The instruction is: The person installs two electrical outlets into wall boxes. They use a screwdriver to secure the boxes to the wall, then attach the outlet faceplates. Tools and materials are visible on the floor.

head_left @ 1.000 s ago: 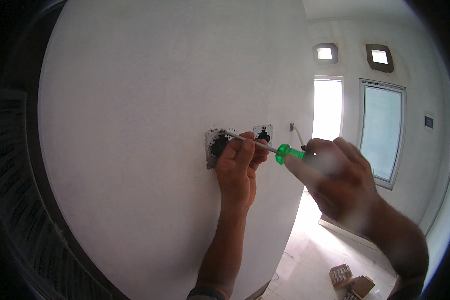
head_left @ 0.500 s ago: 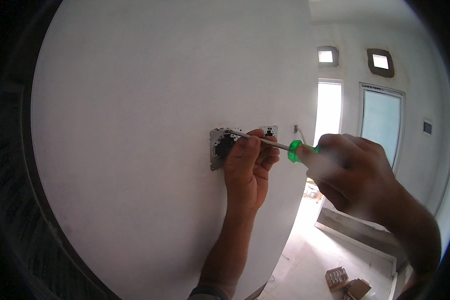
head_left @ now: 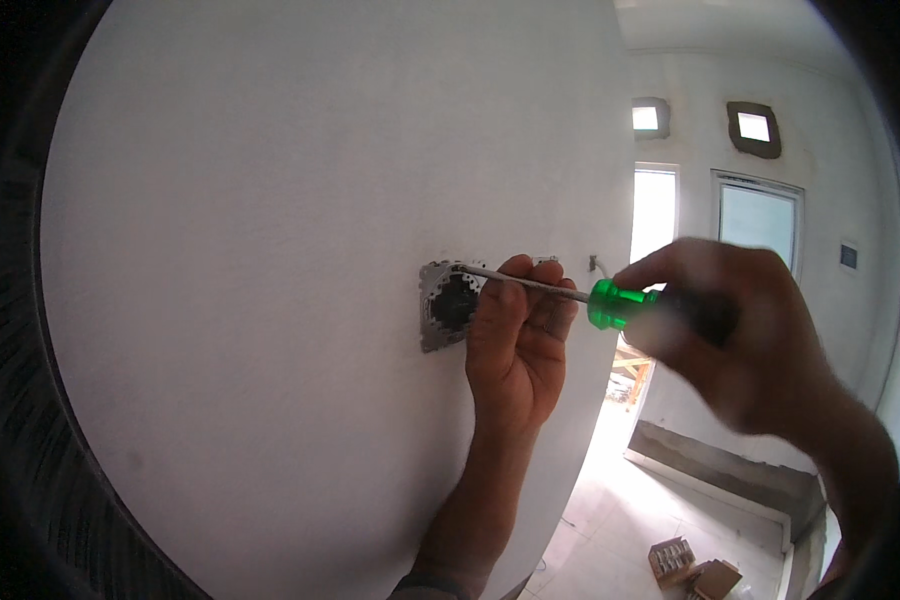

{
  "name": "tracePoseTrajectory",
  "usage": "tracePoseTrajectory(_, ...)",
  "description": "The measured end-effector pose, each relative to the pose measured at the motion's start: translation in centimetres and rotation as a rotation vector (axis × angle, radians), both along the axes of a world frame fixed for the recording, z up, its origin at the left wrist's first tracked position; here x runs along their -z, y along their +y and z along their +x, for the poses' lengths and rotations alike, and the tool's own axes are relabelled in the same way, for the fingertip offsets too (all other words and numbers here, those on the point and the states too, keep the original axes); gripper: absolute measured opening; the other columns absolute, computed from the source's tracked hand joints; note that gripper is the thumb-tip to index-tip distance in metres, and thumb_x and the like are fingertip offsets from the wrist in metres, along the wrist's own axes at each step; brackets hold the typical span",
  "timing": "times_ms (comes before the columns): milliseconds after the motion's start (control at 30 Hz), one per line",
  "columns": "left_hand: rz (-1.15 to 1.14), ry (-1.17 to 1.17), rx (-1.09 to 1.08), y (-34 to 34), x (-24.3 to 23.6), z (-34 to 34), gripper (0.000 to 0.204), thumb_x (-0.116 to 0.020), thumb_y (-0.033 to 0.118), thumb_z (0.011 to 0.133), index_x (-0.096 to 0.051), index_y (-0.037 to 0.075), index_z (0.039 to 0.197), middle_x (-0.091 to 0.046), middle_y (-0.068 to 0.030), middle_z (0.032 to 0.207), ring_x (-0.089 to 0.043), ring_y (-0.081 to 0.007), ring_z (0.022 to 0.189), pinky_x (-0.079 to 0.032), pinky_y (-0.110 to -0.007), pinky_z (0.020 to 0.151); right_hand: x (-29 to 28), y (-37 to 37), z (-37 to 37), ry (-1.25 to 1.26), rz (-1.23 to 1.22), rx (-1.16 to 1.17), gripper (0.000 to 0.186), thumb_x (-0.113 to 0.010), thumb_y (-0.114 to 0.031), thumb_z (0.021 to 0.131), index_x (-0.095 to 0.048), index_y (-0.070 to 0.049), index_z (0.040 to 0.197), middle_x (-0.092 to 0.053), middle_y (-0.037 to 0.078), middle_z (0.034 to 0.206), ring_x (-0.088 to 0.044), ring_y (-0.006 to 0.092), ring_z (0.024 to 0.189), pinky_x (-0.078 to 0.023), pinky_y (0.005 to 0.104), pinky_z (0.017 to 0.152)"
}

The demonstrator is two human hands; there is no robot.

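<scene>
A screwdriver with a clear green handle and a long metal shaft reaches leftward to the wall. My right hand is wrapped round its handle. With thumb and fingertips my left hand pinches the shaft nearer the tip. The tip meets the upper edge of a square metal mounting frame, which sits on the white wall around a dark round opening. My left fingers cover part of the frame's right side. Behind those fingertips, a second small fitting is mostly hidden.
The white wall ends in a vertical edge at the right, where a wire stub sticks out. Past it are a bright doorway, a window and a wall switch. Open cardboard boxes lie on the tiled floor.
My right hand has turned on the handle, its fingers now higher and further open around it. My left hand has shifted slightly right in view, uncovering more of the frame's opening.
</scene>
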State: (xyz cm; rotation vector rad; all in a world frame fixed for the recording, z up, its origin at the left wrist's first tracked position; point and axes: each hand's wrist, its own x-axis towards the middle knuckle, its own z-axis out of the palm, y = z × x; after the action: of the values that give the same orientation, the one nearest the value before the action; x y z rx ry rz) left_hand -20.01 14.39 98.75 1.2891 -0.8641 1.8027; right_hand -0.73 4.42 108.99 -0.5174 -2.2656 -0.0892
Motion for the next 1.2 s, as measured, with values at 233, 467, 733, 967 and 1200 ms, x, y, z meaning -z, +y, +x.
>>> tracePoseTrajectory(233,-0.015,-0.053,-0.051,0.5,0.4,-0.5,0.022,-0.054,0.011,0.107,-0.06,0.0,0.125,-0.07,-0.0182,0.121,-0.067,-0.0248,0.118,-0.056,-0.039,0.107,1.2,1.5,0.4,-0.313,0.943,0.151,0.051,-0.087,-0.01,0.072,-0.063,-0.003,0.117,-0.061,0.01,0.088,-0.059,0.0176,0.058,-0.049,0.0315,0.05)
tracePoseTrajectory(467,-0.018,-0.042,0.016,0.0,0.5,0.2,0.023,-0.055,0.01,0.106,-0.061,0.001,0.125,-0.07,-0.0173,0.119,-0.068,-0.0254,0.115,-0.056,-0.039,0.105,2.0,1.9,0.8,-0.302,0.898,0.139,0.052,-0.088,-0.01,0.071,-0.062,-0.003,0.115,-0.056,0.009,0.086,-0.059,0.0181,0.063,-0.05,0.0314,0.054)
tracePoseTrajectory(733,-0.148,-0.314,0.005,-0.4,0.0,2.7,0.024,-0.056,0.017,0.107,-0.063,0.002,0.123,-0.072,-0.0139,0.115,-0.07,-0.0213,0.109,-0.059,-0.034,0.098,0.1,-1.5,0.0,-0.223,0.352,0.175,0.02,-0.075,-0.014,0.088,-0.066,-0.002,0.102,-0.066,0.013,0.085,-0.065,0.0234,0.064,-0.054,0.0368,0.058)
tracePoseTrajectory(967,-0.411,-0.146,-0.35,-1.6,2.3,4.7,0.034,-0.055,0.024,0.108,-0.06,-0.002,0.13,-0.074,-0.0142,0.112,-0.072,-0.0225,0.102,-0.059,-0.036,0.093,3.6,2.6,4.6,-0.065,0.224,0.09,0.031,-0.076,-0.011,0.089,-0.065,-0.001,0.116,-0.068,0.013,0.091,-0.067,0.0237,0.069,-0.057,0.0367,0.064)
tracePoseTrajectory(1200,-1.342,0.734,-0.709,-3.2,33.5,5.2,0.033,-0.066,0.025,0.101,-0.072,-0.004,0.115,-0.075,-0.0183,0.113,-0.072,-0.025,0.101,-0.057,-0.036,0.09,30.0,8.8,15.7,0.07,-0.386,0.287,0.033,-0.066,-0.011,0.091,-0.065,0.0,0.122,-0.068,0.015,0.094,-0.067,0.019,0.076,-0.055,0.036,0.071)
